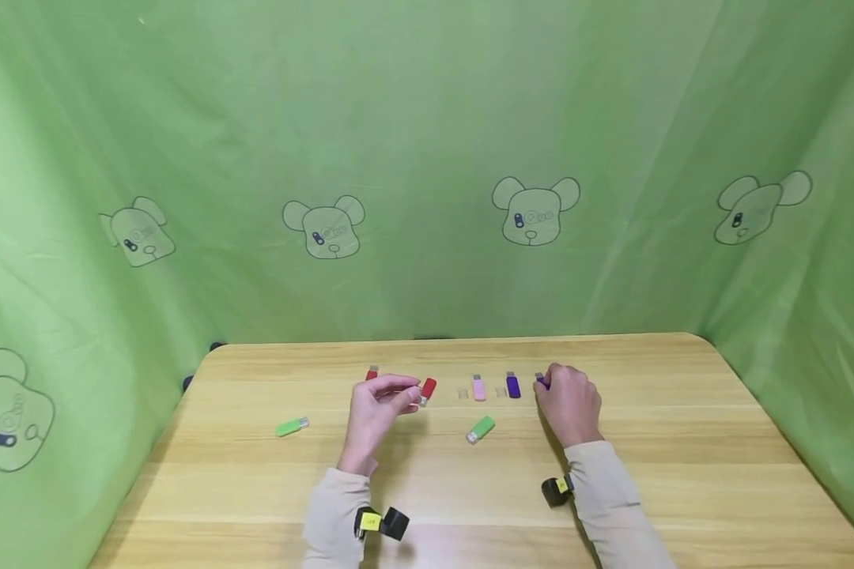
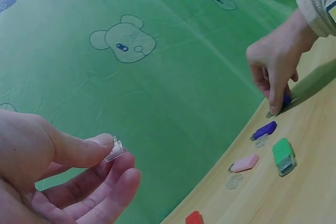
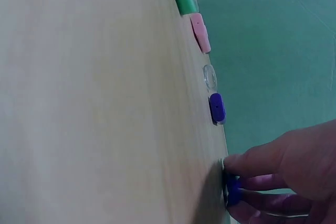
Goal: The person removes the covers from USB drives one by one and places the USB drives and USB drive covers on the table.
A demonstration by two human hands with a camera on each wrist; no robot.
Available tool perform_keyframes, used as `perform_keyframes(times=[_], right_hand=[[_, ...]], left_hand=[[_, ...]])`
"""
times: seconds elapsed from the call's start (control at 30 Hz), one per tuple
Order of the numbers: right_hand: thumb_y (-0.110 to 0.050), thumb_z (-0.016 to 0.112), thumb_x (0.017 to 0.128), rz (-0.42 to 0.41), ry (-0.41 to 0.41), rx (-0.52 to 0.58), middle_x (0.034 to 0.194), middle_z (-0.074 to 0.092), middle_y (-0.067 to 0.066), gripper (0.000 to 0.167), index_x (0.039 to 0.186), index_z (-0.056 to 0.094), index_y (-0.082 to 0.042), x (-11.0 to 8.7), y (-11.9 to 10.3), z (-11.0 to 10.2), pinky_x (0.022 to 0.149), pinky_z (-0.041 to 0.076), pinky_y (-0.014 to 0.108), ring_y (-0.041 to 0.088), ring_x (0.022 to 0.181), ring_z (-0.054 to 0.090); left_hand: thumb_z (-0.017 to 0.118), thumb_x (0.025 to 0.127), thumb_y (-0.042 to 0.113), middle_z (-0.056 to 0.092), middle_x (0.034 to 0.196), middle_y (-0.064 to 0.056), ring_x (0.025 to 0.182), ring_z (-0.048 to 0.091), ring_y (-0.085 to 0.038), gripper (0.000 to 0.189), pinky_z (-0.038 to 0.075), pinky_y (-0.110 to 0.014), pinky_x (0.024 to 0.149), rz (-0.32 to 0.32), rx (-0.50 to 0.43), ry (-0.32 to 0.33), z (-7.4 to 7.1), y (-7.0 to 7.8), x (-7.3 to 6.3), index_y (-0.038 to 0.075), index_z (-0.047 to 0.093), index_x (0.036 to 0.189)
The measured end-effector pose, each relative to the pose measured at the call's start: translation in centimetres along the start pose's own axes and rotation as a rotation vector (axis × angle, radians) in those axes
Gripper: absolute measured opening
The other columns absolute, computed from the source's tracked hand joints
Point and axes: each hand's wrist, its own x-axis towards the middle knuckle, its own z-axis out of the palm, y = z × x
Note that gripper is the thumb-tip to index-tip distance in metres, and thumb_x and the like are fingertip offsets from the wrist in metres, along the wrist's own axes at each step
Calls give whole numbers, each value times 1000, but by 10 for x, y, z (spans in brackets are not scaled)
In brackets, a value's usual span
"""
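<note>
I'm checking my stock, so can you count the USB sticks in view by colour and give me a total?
Red USB sticks: 2
Green USB sticks: 2
Pink USB stick: 1
Purple USB sticks: 2, one of them in the right hand
Total: 7
</note>
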Motion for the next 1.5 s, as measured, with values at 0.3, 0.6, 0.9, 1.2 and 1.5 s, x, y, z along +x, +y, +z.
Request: perform_keyframes(times=[0.3,0.6,0.9,1.2,1.5], right_hand=[[-14,80,89,16,31,40,76,67,16,19,86,70,3,-8,6,-18,50,52,42,27,60,60],[-8,73,91,25,84,124,86,72,20,13,96,72,4,-17,5,-48,57,56,44,29,66,66],[-4,70,93,49,71,166,88,73,20,10,98,72,4,-20,5,-61,63,58,46,31,72,68],[-4,70,92,64,81,156,90,73,20,9,96,73,3,-19,5,-66,69,58,50,34,78,68],[-5,70,92,85,82,164,91,73,21,10,96,73,3,-17,7,-70,71,57,53,35,81,69]], left_hand=[[73,89,-7,74,101,-22,88,74,-35,16,63,-30,76,53,184,-137,42,-15,4,-7,75,106],[77,88,0,78,95,-5,76,71,-12,11,58,-21,69,114,504,-266,119,-15,36,5,80,97],[82,87,12,77,88,7,79,67,-6,4,54,-19,74,276,1002,-277,167,-46,67,15,82,90],[85,86,22,77,88,11,82,70,-9,3,55,-21,80,398,1250,-318,181,-58,74,24,83,87],[84,85,33,74,94,13,90,57,-13,7,41,-28,77,418,1424,-271,190,-66,74,29,83,91]])
